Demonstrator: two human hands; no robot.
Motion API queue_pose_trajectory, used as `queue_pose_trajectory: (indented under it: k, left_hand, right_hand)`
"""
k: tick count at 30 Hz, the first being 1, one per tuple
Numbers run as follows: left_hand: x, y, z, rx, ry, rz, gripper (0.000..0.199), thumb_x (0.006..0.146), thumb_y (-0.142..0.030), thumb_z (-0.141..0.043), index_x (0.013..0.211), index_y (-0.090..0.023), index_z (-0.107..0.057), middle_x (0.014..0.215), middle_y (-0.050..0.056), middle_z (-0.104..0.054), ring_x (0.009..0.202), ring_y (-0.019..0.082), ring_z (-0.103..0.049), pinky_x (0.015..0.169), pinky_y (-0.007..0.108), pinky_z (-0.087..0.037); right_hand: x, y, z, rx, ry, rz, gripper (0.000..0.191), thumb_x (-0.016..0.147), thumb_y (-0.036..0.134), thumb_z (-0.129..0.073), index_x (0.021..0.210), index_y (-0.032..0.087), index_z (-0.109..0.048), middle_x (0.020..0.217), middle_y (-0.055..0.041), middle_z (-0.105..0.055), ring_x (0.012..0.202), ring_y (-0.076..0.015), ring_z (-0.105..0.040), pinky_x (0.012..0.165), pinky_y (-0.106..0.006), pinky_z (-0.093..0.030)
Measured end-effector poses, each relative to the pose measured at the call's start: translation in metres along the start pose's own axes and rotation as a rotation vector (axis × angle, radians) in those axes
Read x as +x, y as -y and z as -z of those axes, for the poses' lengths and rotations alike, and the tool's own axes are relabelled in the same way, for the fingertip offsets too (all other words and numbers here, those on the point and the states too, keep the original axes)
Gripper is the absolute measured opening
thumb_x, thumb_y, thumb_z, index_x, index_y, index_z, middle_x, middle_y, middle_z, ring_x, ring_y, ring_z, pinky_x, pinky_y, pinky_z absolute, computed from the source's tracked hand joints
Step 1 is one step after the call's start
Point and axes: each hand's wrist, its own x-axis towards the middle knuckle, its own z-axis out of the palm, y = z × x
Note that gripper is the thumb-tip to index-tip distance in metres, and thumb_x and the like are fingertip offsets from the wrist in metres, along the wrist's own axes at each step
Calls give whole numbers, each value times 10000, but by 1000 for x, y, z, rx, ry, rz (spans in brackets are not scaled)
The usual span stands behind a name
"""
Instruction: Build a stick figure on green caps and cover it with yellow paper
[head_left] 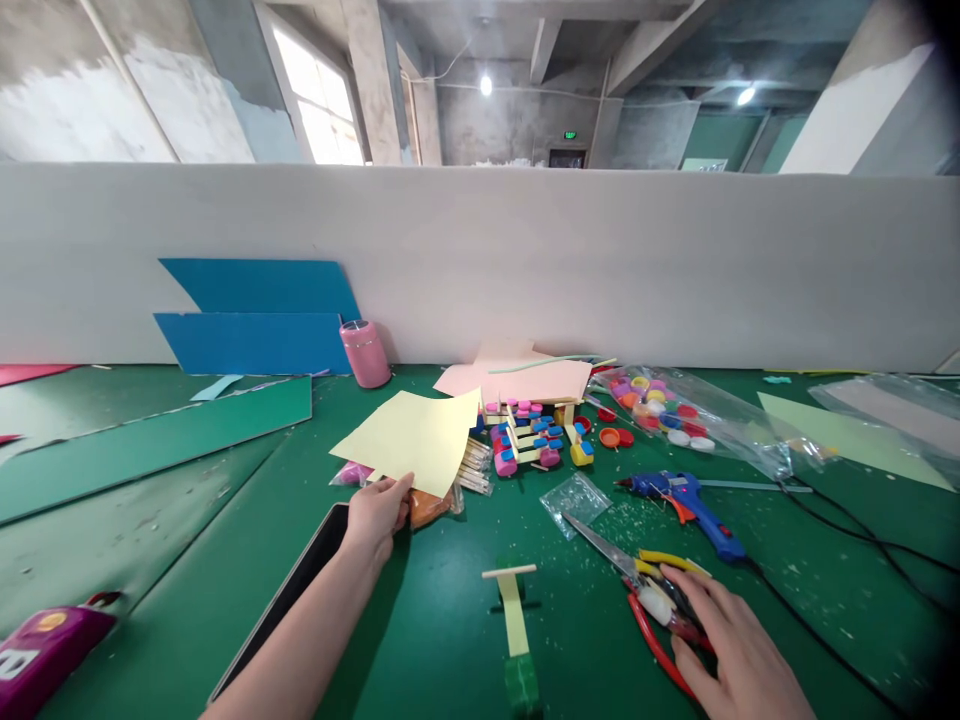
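Note:
My left hand pinches the near edge of a pale yellow paper sheet, which lies over plastic bags and wooden sticks. My right hand rests with its fingers apart on the handles of tools at the lower right. Those are scissors with pointed blades and pliers with red handles; whether the fingers grip them is unclear. Between my hands stands a small piece made of a yellow strip, a crosswise stick and a green block.
A blue glue gun with its black cord lies right of centre. Small colourful assemblies, a bag of bottle caps and a pink canister stand further back. A black tray lies beside my left forearm.

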Motion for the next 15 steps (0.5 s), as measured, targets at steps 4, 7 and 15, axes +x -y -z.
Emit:
queue_pose_trajectory:
  k: [4, 7, 15]
  left_hand:
    - [1, -6, -4, -113, -6, -26, 333, 848, -307, -512, 1148, -162, -498, 1152, 84, -539, 959, 205, -566, 785, 417, -489]
    - [-12, -15, -4, -223, 2, -122, 279, 839, -294, -526, 1072, -142, -538, 1049, 70, -580, 874, 178, -586, 740, 373, -500]
    - [-89, -50, 6, -399, 53, -415, 211, 572, -290, -754, 631, -180, -584, 536, -56, -508, 535, 64, -466, 516, 155, -391]
  right_hand:
    - [-2, 0, 0, 68, 7, -16, 415, 781, 250, -454, 1194, 218, -481, 1158, -109, -576, 1031, -292, -575, 793, -408, -536]
    - [1, -1, 7, 231, -3, -72, 399, 824, 279, -433, 1221, 242, -428, 1234, -104, -500, 1098, -268, -532, 822, -366, -527]
    - [25, 63, 58, 1006, 120, -297, 380, 814, 471, -499, 1118, 251, -551, 1179, -87, -566, 1049, -258, -564, 793, -290, -527]
